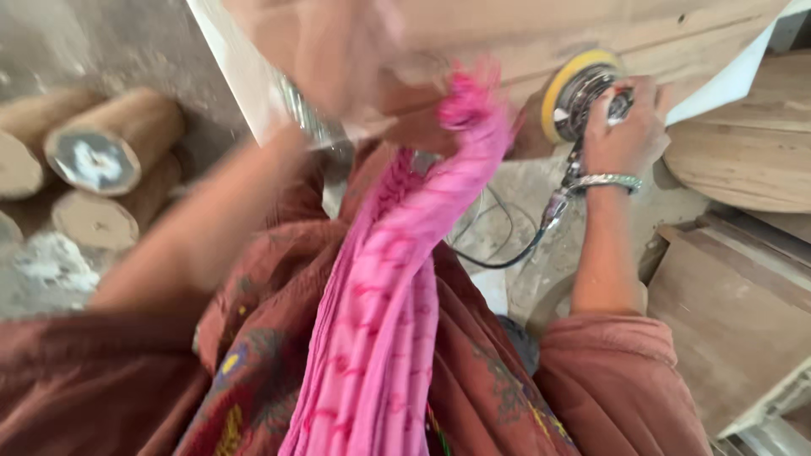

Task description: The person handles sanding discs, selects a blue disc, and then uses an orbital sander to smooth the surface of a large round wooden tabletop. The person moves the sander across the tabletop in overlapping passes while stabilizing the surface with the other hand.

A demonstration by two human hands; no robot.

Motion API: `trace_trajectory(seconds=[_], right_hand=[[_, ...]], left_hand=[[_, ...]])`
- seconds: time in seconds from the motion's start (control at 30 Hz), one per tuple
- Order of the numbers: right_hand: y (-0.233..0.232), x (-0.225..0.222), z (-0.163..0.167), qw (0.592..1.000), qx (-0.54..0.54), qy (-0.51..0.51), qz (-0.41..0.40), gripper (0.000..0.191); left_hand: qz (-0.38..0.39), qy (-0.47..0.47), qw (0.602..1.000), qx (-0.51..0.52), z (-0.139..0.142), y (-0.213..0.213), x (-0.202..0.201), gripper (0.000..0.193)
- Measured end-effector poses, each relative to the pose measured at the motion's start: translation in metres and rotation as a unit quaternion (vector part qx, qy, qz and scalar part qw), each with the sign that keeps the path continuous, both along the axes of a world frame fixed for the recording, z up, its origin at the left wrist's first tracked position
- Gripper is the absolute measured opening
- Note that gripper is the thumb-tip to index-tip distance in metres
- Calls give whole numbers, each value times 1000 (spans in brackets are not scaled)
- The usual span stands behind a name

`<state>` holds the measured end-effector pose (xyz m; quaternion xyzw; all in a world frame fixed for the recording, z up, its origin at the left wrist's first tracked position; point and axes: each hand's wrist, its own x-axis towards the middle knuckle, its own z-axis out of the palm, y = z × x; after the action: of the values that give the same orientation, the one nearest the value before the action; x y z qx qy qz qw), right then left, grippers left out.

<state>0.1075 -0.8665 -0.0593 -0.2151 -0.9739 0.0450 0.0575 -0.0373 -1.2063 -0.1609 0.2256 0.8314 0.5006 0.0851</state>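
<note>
We see the right hand [627, 127] closed around the sander [583, 95], whose yellow disc presses the wooden panel [541, 34] near its lower edge. The left hand [338, 51] is blurred over the panel; we cannot tell its state.

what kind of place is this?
Most likely a woodworking shop. The right hand grips a corded round sander with a yellow pad against a pale wooden panel; short cut log sections lie on the dusty floor, and a round wooden board sits nearby. The left hand is blurred.

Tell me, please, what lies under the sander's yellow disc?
A wooden board lies under the sander, gripped by the right hand. The contact patch itself is covered by the disc.
</note>
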Motion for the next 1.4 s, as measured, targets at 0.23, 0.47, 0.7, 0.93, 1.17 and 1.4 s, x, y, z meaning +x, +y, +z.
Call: trace_trajectory(seconds=[0.23, 0.47, 0.7, 0.93, 1.17, 1.4], right_hand=[[-97, -55, 0, 992, -27, 32, 116, 20], [-126, -47, -18, 990, -5, -7, 142, 16], [-48, -45, -14, 995, 95, -17, 0, 35], [-135, -70, -37, 995, -20, 25, 95, 34], [-265, -105, -27, 970, -66, 26, 232, 37], [-149, -50, -36, 993, -39, -96, 52, 30]], left_hand=[[-475, -131, 865, -92, 79, -88, 119, 48], [-350, -354, 866, 46, 78, -236, 114, 53], [203, -113, 969, -80, 116, -285, 162, 39], [133, -60, 977, -158, 71, -220, 106, 32], [79, 23, 965, -248, 37, -126, 29, 27], [82, 77, 943, -313, -43, -48, -20, 27]])
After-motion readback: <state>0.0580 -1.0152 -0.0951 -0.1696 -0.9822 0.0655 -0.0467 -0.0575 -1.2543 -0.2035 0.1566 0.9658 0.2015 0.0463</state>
